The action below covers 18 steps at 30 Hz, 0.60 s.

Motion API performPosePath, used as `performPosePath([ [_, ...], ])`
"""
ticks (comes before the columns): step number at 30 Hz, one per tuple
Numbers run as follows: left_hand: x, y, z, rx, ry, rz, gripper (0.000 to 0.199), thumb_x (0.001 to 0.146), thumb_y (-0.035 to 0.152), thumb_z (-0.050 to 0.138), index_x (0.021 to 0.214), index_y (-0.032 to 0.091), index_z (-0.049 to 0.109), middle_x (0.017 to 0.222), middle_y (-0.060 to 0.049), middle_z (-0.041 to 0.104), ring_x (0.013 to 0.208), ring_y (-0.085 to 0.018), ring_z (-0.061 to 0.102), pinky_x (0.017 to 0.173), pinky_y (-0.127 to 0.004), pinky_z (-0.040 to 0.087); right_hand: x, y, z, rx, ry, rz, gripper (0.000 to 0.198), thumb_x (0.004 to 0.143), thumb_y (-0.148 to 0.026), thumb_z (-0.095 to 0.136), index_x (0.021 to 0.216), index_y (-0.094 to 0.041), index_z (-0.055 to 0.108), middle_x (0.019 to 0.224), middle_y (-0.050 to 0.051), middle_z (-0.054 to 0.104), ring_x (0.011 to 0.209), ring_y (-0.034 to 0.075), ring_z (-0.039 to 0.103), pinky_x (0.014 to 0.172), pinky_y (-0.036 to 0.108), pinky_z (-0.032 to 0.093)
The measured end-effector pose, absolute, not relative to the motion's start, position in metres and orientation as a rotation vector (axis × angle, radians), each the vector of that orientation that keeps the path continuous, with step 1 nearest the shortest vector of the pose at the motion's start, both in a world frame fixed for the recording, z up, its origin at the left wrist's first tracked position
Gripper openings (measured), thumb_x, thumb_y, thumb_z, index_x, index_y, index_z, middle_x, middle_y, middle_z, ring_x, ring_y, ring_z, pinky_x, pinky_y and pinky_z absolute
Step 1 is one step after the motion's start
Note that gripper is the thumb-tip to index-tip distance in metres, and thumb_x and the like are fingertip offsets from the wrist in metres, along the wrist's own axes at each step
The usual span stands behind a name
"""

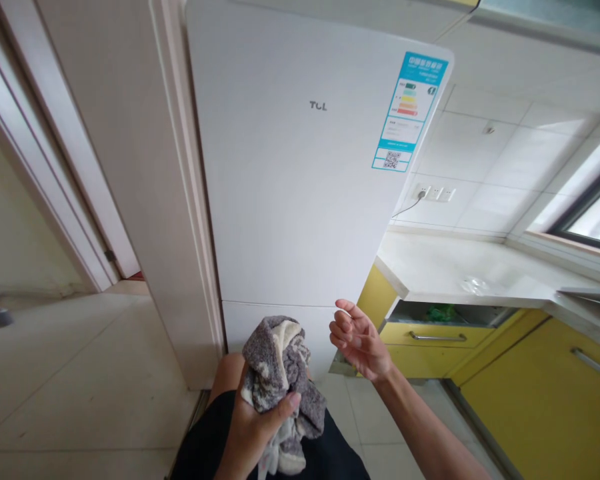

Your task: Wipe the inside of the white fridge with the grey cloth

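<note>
My left hand (267, 427) grips a bunched grey-and-white cloth (275, 360), its thumb pressed across the front folds. The cloth is crumpled, with loose ends hanging over my lap. To the right of it, my right hand (357, 340) is raised in the air with nothing in it. Its fingers are loosely bent, the index finger held apart from the others. Both hands are in front of a tall white refrigerator (285, 193), near the seam between its upper and lower doors. Whether my right fingertips touch the door I cannot tell.
A blue energy label (413, 110) is on the refrigerator's upper right. At right are a white countertop (430, 263), yellow cabinets (540, 393) and a drawer (425, 337) under an open shelf holding something green. A door frame (180, 200) borders the refrigerator at left.
</note>
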State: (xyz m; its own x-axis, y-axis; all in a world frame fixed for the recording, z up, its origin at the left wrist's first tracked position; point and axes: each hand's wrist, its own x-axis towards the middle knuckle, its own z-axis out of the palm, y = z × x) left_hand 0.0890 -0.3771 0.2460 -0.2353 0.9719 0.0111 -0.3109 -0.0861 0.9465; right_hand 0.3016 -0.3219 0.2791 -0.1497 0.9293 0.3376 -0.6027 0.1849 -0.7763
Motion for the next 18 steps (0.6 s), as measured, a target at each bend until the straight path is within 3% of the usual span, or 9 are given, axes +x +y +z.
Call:
performPosePath([
  [4, 0.103, -0.362, 0.247, 0.894, 1.122, 1.586, 0.070, 0.050, 0.035, 0.094, 0.115, 0.027, 0.069, 0.108, -0.008, 0.078, 0.110, -0.035, 0.073, 0.095, -0.044, 0.062, 0.310, -0.317, 0.272, -0.425, -0.985, 1.388, 0.060, 0.063, -0.033, 0.096, 0.119, -0.028, 0.074, 0.075, -0.005, 0.043, 0.061, 0.009, 0.031, 0.056, 0.024, 0.036],
  [7, 0.116, -0.346, 0.248, 0.888, 1.101, 1.558, 0.067, 0.055, 0.039, 0.092, 0.116, 0.024, 0.069, 0.103, -0.007, 0.079, 0.106, -0.032, 0.075, 0.103, -0.044, 0.058, 0.316, -0.313, 0.269, -0.478, -0.963, 1.345, 0.058, 0.065, -0.034, 0.095, 0.119, -0.029, 0.075, 0.081, -0.001, 0.053, 0.068, 0.011, 0.044, 0.066, 0.027, 0.046],
  [10, 0.128, -0.327, 0.248, 0.924, 1.095, 1.531, 0.068, 0.056, 0.042, 0.092, 0.116, 0.022, 0.068, 0.105, -0.008, 0.079, 0.108, -0.032, 0.075, 0.104, -0.042, 0.056, 0.324, -0.309, 0.262, -0.591, -1.012, 1.251, 0.049, 0.072, -0.040, 0.090, 0.117, -0.030, 0.075, 0.094, 0.004, 0.063, 0.081, 0.017, 0.057, 0.081, 0.035, 0.052],
  [14, 0.144, -0.305, 0.248, 0.844, 1.057, 1.509, 0.075, 0.059, 0.043, 0.093, 0.125, 0.022, 0.066, 0.110, -0.009, 0.079, 0.105, -0.030, 0.076, 0.100, -0.040, 0.058, 0.332, -0.307, 0.245, -0.748, -1.155, 1.068, 0.040, 0.084, -0.046, 0.081, 0.121, -0.033, 0.073, 0.108, 0.008, 0.069, 0.096, 0.024, 0.064, 0.091, 0.042, 0.055],
  [18, 0.164, -0.288, 0.247, 0.701, 0.964, 1.487, 0.091, 0.058, 0.046, 0.094, 0.139, 0.023, 0.060, 0.111, -0.010, 0.079, 0.107, -0.031, 0.076, 0.098, -0.042, 0.059, 0.335, -0.310, 0.234, -0.883, -1.370, 0.861, 0.048, 0.091, -0.041, 0.075, 0.138, -0.039, 0.064, 0.140, 0.009, 0.063, 0.129, 0.029, 0.060, 0.109, 0.049, 0.052],
])
